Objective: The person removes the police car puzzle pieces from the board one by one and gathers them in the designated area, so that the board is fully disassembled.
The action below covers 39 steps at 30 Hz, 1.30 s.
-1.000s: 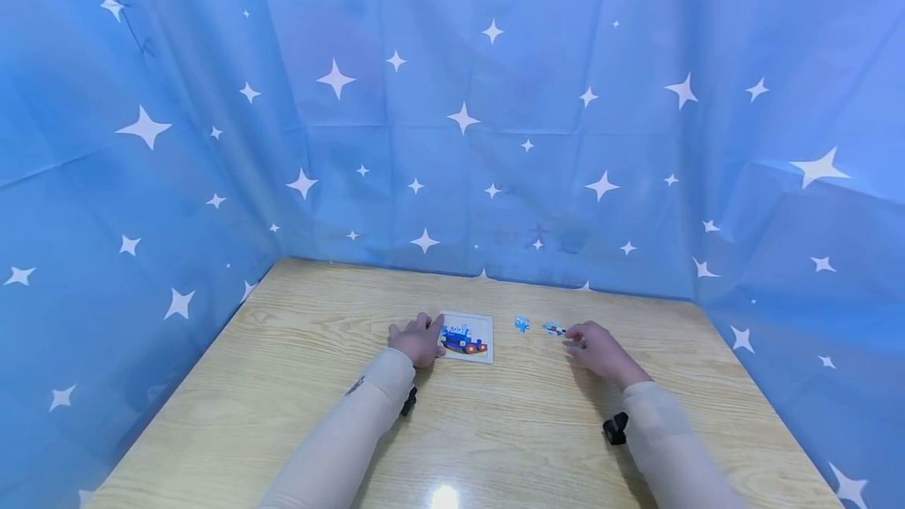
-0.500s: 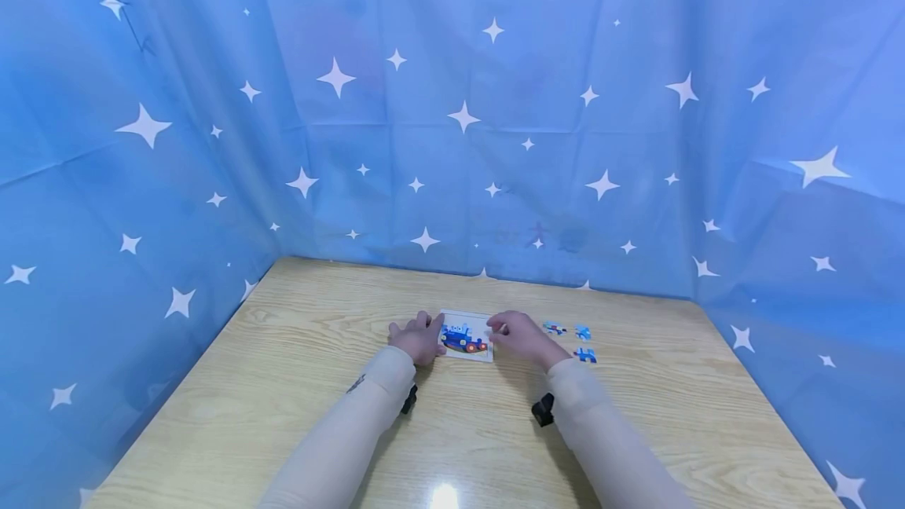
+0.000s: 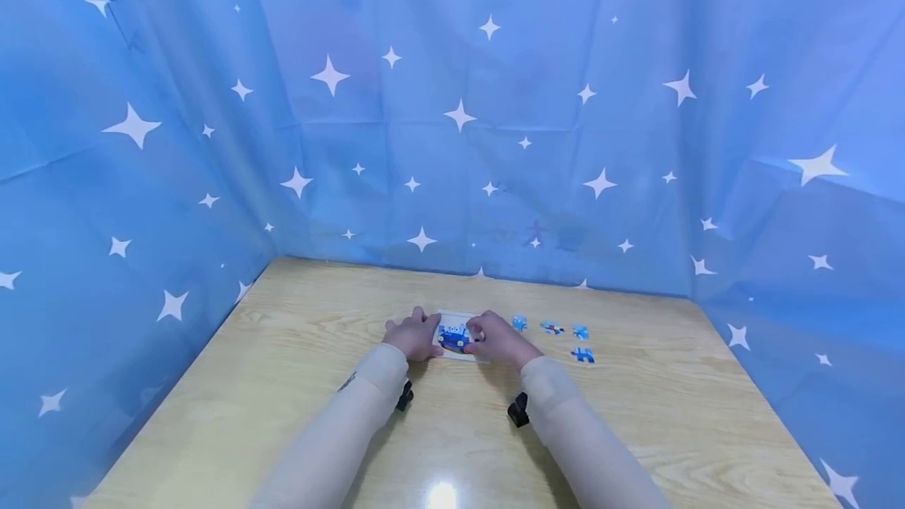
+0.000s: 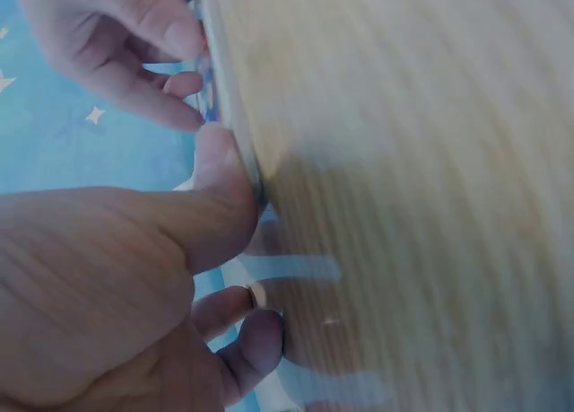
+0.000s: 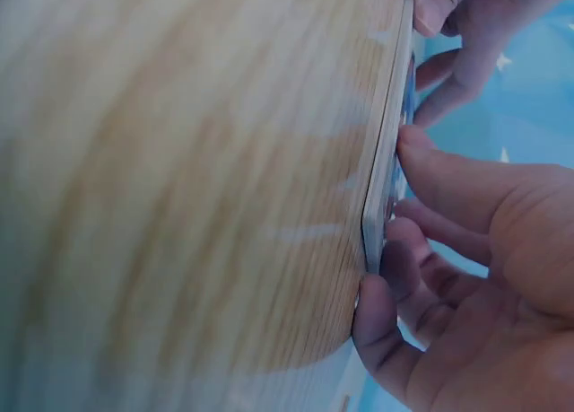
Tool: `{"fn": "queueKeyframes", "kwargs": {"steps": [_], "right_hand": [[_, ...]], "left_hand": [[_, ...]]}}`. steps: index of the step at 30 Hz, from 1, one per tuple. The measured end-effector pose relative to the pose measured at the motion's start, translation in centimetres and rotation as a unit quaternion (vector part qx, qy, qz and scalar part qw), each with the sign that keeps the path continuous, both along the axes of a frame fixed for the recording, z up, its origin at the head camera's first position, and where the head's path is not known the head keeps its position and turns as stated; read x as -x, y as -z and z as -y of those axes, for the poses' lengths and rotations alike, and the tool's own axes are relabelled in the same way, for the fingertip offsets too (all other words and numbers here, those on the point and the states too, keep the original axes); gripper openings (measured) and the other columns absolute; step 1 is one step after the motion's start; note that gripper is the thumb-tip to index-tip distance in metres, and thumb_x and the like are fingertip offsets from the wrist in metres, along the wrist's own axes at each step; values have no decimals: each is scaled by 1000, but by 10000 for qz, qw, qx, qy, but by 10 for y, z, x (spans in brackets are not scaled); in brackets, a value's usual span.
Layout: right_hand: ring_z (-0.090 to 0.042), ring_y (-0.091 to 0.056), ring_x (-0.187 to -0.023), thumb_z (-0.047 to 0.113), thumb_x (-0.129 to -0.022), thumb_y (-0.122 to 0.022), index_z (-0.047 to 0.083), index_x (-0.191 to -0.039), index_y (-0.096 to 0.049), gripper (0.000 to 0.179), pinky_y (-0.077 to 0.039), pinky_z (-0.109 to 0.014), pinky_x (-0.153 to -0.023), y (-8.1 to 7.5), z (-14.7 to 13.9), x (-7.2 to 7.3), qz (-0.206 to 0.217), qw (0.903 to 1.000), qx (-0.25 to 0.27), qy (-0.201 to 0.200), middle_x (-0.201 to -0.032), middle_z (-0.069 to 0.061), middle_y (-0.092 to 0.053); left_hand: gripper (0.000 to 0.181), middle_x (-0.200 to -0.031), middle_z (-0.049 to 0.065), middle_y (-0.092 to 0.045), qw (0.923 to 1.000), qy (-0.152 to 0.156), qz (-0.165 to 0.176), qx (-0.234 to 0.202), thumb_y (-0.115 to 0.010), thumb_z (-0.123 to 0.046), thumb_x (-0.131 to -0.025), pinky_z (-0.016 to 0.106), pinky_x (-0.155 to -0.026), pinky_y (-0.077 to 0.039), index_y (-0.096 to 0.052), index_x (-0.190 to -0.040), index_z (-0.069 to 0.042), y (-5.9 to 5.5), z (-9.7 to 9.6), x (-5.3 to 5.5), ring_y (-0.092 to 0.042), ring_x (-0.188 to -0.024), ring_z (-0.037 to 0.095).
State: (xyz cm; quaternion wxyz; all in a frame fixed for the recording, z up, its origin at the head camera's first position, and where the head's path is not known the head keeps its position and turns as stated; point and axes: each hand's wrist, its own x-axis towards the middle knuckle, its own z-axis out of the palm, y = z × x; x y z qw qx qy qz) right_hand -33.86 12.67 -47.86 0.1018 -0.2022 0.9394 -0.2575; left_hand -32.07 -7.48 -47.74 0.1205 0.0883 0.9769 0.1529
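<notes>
A small jigsaw puzzle board with a pale border and a blue vehicle picture lies on the table. My left hand holds its left side, thumb on the near edge and index finger along the far corner. My right hand reaches over the board's right part, fingers bent down onto the picture. In the right wrist view its thumb touches the puzzle's surface near the edge, with other fingertips close to the board's corner. The hand covers the right part of the picture; I cannot tell whether a piece is between its fingers.
Several loose puzzle pieces lie right of the board: a blue one, a multicoloured one, and two blue ones farther right. A blue star-patterned curtain hangs behind the wooden table and along both sides.
My right hand has moved left from the loose pieces to the board and now covers its right part, uncovering the pieces. The left hand has stayed at the board's left side.
</notes>
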Motion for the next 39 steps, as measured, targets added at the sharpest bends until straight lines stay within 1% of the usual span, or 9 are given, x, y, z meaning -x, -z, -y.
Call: {"fn": "queueKeyframes", "kwargs": {"steps": [3,5,10,12,15,18,24,33,39], "right_hand": [[-24,-60,-107,19,-93,-77,4,-135,-63,47,-49,-46,-96,1,0,-2,54,10000,6,-30,-117,-9,-60],[-25,-60,-108,19,-94,-76,5,-136,-63,46,-49,-46,-95,1,0,-3,74,9999,4,-77,-118,-9,-59],[-25,-59,-110,19,-95,-73,8,-137,-62,45,-49,-46,-95,0,1,-3,147,9997,57,-186,-120,-8,-58],[-26,-59,-109,19,-95,-74,7,-137,-62,45,-49,-47,-94,0,2,-3,162,9996,77,-233,-119,-9,-58],[-27,-59,-109,17,-95,-74,7,-137,-62,45,-50,-47,-93,0,2,-4,174,9994,121,-270,-119,-10,-58],[-28,-60,-109,17,-95,-73,8,-138,-62,45,-50,-47,-93,0,2,-3,183,9994,169,-257,-120,-10,-58],[-26,-58,-112,20,-96,-72,10,-138,-62,45,-49,-48,-94,3,-1,0,211,9993,204,-231,-120,-7,-57],[-25,-58,-110,17,-95,-74,5,-133,-64,41,-48,-47,-95,4,2,-3,334,9986,411,-61,-118,-7,-57],[-25,-57,-108,11,-95,-72,2,-130,-61,37,-48,-46,-95,1,3,-3,267,9990,348,54,-119,-10,-56]], "left_hand": [[77,-125,11,-46,9997,115,6,-203,-75,-45,-90,55,-98,-35,-45,-154,-14,1,6,3,-53,-106,26],[76,-124,11,-46,9989,191,30,-424,-77,-45,-90,54,-97,-37,-47,-151,-10,-4,9,2,-52,-106,26],[64,-124,15,-46,9927,160,-98,-1190,-78,-36,-90,48,-96,-44,-55,-142,-5,-1,14,6,-51,-108,29],[63,-127,17,-47,9904,175,-211,-1351,-80,-33,-89,48,-96,-46,-57,-141,-5,1,15,6,-52,-112,31],[67,-131,17,-48,9909,221,-382,-1274,-83,-34,-87,48,-97,-47,-57,-142,-6,5,16,6,-53,-116,33],[71,-134,16,-48,9913,213,-413,-1235,-83,-36,-86,49,-98,-46,-56,-145,-8,6,16,5,-51,-120,34],[74,-138,15,-46,9915,184,-352,-1242,-83,-38,-85,52,-99,-45,-54,-147,-10,2,15,3,-48,-126,34],[75,-139,12,-45,9940,-181,-119,-1072,-84,-39,-83,53,-96,-45,-54,-147,-15,0,11,3,-49,-123,34],[74,-140,13,-44,9952,-134,-88,-966,-82,-41,-85,54,-95,-45,-53,-148,-15,-3,6,4,-48,-124,35]]}}
